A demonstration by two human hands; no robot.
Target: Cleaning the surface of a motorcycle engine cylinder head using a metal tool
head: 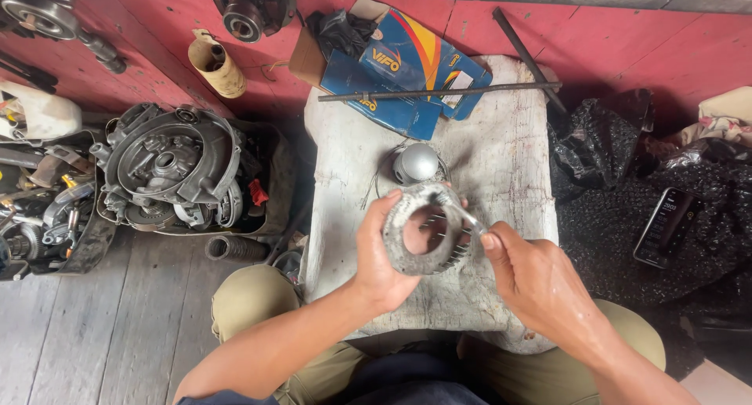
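My left hand (381, 256) grips a round grey metal ring (407, 252) with a slotted inner wall, held up over a worn white block (501, 162) that serves as a work surface. My right hand (533, 280) pinches a thin metal tool (462, 211) whose tip reaches the ring's upper right rim. Just behind the ring a small shiny silver dome-shaped part (416, 163) rests on the block, with thin wire around it.
A blue cardboard box (399, 68) and a long metal rod (439, 92) lie at the block's far end. An engine casing (172, 166) with other parts sits at left. Black plastic bags (619, 154) and a phone (666, 226) lie at right. My knees flank the block.
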